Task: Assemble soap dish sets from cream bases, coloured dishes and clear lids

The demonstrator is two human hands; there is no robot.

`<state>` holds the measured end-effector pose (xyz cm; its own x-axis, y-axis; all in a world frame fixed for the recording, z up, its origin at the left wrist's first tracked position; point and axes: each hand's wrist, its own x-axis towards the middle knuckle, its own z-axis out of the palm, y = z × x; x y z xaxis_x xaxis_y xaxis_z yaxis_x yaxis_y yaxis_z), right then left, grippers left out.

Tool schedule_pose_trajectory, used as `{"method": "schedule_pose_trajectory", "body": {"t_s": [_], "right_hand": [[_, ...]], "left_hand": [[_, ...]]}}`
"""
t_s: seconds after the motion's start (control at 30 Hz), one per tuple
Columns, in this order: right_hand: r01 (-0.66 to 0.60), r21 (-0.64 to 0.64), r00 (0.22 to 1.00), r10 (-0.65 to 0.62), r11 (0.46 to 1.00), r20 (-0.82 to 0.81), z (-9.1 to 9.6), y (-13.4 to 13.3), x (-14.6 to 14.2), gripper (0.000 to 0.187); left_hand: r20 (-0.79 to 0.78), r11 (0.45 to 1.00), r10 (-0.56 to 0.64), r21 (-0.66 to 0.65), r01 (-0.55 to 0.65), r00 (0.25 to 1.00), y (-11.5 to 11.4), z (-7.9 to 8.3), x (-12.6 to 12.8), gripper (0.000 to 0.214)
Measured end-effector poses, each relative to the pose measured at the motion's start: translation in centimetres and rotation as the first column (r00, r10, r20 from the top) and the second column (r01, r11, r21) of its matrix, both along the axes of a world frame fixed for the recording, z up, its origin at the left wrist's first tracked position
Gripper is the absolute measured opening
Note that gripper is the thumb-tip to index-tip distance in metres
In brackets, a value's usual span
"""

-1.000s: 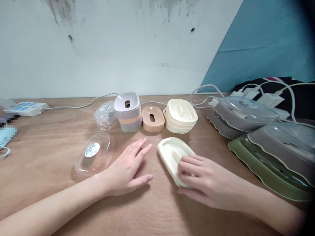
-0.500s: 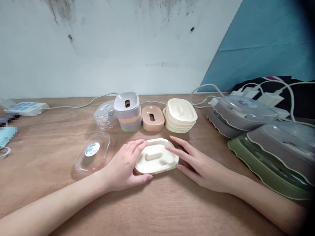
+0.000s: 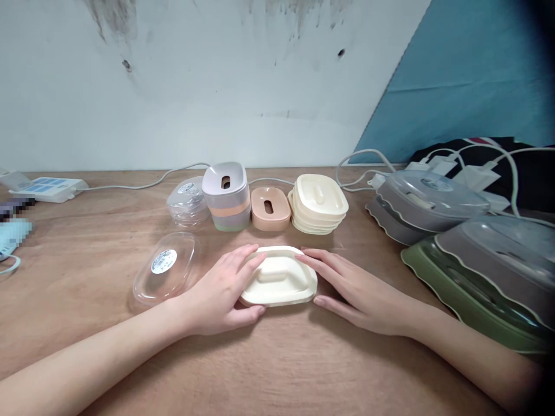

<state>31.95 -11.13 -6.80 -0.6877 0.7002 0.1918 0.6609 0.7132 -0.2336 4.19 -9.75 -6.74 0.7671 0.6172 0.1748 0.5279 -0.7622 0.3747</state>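
Observation:
A cream oval tray [image 3: 278, 276] with a raised ridge lies flat on the wooden table [image 3: 87, 277] in front of me. My left hand [image 3: 221, 292] cups its left end, fingers over the rim and thumb at the near edge. My right hand [image 3: 347, 286] clasps its right end the same way. A clear plastic lid [image 3: 165, 271] with a round sticker lies just left of my left hand.
Behind the tray stand a stack of clear lids [image 3: 187, 202], a stack of lilac, peach and green boxes [image 3: 226, 196], a peach box [image 3: 270, 209] and a stack of cream trays [image 3: 318, 203]. Grey and green scalloped dishes [image 3: 477, 271] with lids and white cables [image 3: 368, 159] fill the right. A power strip [image 3: 45, 188] lies far left.
The cream tray went from tilted under my right hand at the right to flat and centred. Both hands closed in on its two ends.

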Motion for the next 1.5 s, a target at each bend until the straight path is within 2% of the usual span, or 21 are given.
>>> {"method": "schedule_pose_trajectory", "body": {"t_s": [0.1,0.23,0.3,0.37,0.53,0.73,0.9,1.17,1.33,1.5], "right_hand": [[0.007,0.041,1.000,-0.007,0.999,-0.011,0.0,0.1,0.0,0.050],[0.023,0.230,0.998,-0.007,0.973,-0.070,0.7,0.7,-0.9,0.041],[0.076,0.315,0.994,-0.045,0.946,-0.104,1.4,1.2,-1.9,0.038],[0.143,0.348,0.988,-0.115,0.927,-0.101,2.2,1.9,-3.3,0.035],[0.232,0.257,0.961,-0.262,0.938,0.087,3.0,4.0,-6.5,0.031],[0.263,0.227,0.950,-0.292,0.938,0.106,2.5,4.9,-7.4,0.026],[0.306,0.233,0.944,-0.326,0.923,0.055,2.4,4.5,-7.0,0.025],[0.240,0.189,0.971,-0.239,0.952,-0.028,1.1,4.5,-5.2,0.023],[0.203,0.171,0.977,-0.188,0.964,-0.101,0.1,2.9,-2.9,0.025],[0.191,0.180,0.956,-0.141,0.965,-0.256,-0.6,1.4,-1.7,0.017]], "left_hand": [[0.000,1.000,-0.001,-0.006,0.001,1.000,0.0,0.1,0.0,0.073],[-0.014,1.000,0.001,-0.007,-0.001,1.000,-0.1,0.1,0.1,0.072],[-0.020,1.000,0.006,-0.004,-0.006,1.000,-0.1,0.0,0.1,0.072],[-0.023,1.000,0.014,-0.007,-0.015,1.000,-0.1,0.1,0.1,0.071],[-0.026,0.999,0.012,-0.031,-0.013,1.000,-0.1,0.4,0.2,0.072],[-0.004,0.999,-0.013,-0.035,0.013,1.000,0.1,0.4,0.1,0.072],[0.024,0.992,-0.047,-0.114,0.049,0.999,0.2,0.8,-0.3,0.079],[0.068,0.977,-0.179,-0.107,0.185,0.982,0.2,0.9,-0.5,0.084],[0.125,0.941,-0.281,-0.159,0.299,0.952,0.2,1.2,-0.6,0.080],[0.118,0.941,-0.274,-0.173,0.292,0.954,0.1,1.6,-0.5,0.079]]}}
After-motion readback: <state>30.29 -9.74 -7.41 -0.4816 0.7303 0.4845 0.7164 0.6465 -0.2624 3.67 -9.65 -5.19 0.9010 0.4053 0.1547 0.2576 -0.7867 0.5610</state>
